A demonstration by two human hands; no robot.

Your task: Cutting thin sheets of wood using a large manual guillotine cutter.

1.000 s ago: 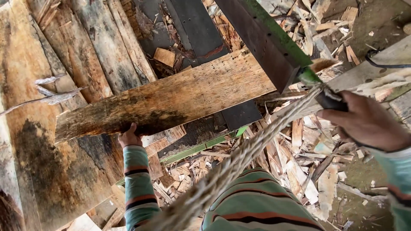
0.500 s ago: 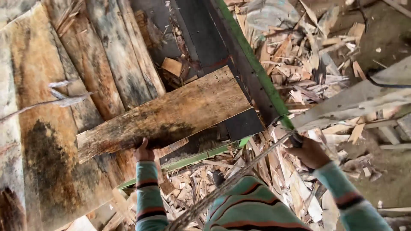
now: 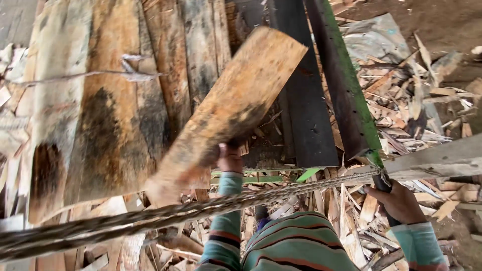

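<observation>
Two hands work: the left hand [image 3: 230, 158] grips a tilted, weathered brown wooden plank [image 3: 231, 108] (blurred). The right hand [image 3: 399, 201] clasps a dark handle [image 3: 382, 184] beside a braided rope [image 3: 201, 208].

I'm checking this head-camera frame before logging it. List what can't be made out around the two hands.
- Left hand: fingers hidden behind the weathered brown wooden plank it holds; grip unclear.
- Right hand: closed on a dark handle; the handle's lower end is covered by the hand.
- Thick braided grey rope: blurred, cut off at the left edge.
- Floor under the pale wood scraps: covered.
</observation>
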